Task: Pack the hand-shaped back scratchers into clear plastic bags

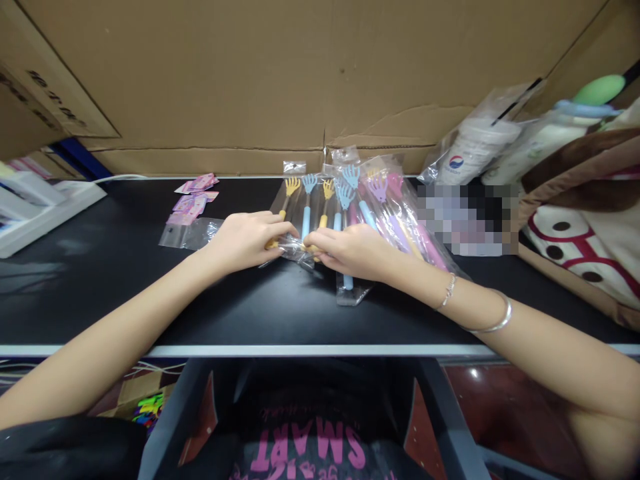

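Note:
Several back scratchers in clear plastic sleeves lie side by side on a black table, hand-shaped heads towards the back wall. My left hand has its fingers curled on the lower end of the leftmost yellow back scratcher. With fingers closed, my right hand grips the handle end of another yellow back scratcher. Between these two lies a blue back scratcher. Farther right are more blue ones, a purple back scratcher and a pink back scratcher. Fingers and shiny plastic partly hide the handle ends.
Small pink packets and a clear plastic bag lie left of my left hand. A bagged cup, a bottle and a brown-and-white plush bag stand at right. A white device sits at left. Cardboard walls the back.

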Motion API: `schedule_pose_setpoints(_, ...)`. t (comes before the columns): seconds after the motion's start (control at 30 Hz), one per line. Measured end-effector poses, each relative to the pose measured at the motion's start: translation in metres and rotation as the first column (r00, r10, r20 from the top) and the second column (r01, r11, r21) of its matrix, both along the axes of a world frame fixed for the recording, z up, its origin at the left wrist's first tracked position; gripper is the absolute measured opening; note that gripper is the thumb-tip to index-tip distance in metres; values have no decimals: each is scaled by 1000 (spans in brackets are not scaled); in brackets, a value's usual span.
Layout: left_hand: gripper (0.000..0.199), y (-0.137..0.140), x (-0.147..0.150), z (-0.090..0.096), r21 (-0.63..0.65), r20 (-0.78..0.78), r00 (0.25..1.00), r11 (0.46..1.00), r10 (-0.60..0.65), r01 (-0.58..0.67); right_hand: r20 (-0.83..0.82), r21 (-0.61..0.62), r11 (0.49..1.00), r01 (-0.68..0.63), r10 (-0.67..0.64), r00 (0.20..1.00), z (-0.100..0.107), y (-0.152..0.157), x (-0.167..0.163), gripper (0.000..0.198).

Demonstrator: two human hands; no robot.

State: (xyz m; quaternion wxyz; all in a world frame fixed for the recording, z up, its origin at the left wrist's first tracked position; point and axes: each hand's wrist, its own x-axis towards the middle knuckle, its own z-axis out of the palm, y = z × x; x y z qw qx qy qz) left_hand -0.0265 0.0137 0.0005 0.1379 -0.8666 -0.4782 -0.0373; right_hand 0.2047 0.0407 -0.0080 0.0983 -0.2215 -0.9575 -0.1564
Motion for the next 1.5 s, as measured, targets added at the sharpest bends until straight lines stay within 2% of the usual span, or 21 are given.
schedule_pose_setpoints(0.3,24,0,-3,-1,18,9,999,999,-43,43,-24,25,999,-22,22,999,-2,1,1,27)
schedule_pose_setpoints(1.0,23,1,-4,-3,48,-20,997,996,-80,81,13,15,1000,17,-17,1000,1,-2,-1,26)
schedule_pose_setpoints(1.5,26,0,-4,-1,14,-25,997,997,-71,72,48,46,998,45,-47,998,2,-4,-2,25)
